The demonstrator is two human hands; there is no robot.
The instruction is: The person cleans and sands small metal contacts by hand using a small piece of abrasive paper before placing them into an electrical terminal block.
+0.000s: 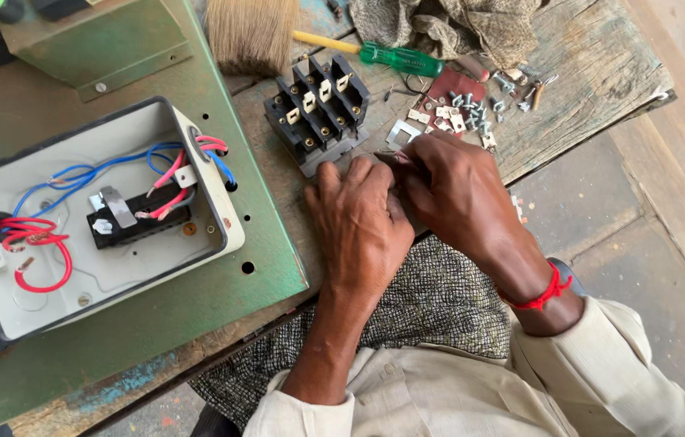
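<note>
Working at the bench's edge, the left hand (pixel 359 222) and right hand (pixel 452 194) meet with their fingertips pressed together over something small and dark; the fingers (pixel 407 162) of the right hand curl in and pinch it, but it is too hidden to tell what it is. The left hand's fingers lie close side by side, bent at the knuckles, its thumb tucked toward the right hand.

Just beyond the left fingertips stands a black terminal block (pixel 318 109) with brass screws and pale tabs, tilted, its base almost touching them. A small metal plate (pixel 402 133) lies just past the right fingertips. Farther out from those fingers is a scatter of screws (pixel 476 113) and bits, a reddish-brown piece (pixel 456 83), a green screwdriver (pixel 395 57), a brush (pixel 252 32) and a rag (pixel 448 24).

Well to the left of the left hand, an open white box (pixel 91 267) rests on a green plate (pixel 270 243); inside it are red and blue wires (pixel 39 243) and a black part (pixel 136 222). A red thread (pixel 543 295) circles the right wrist.
</note>
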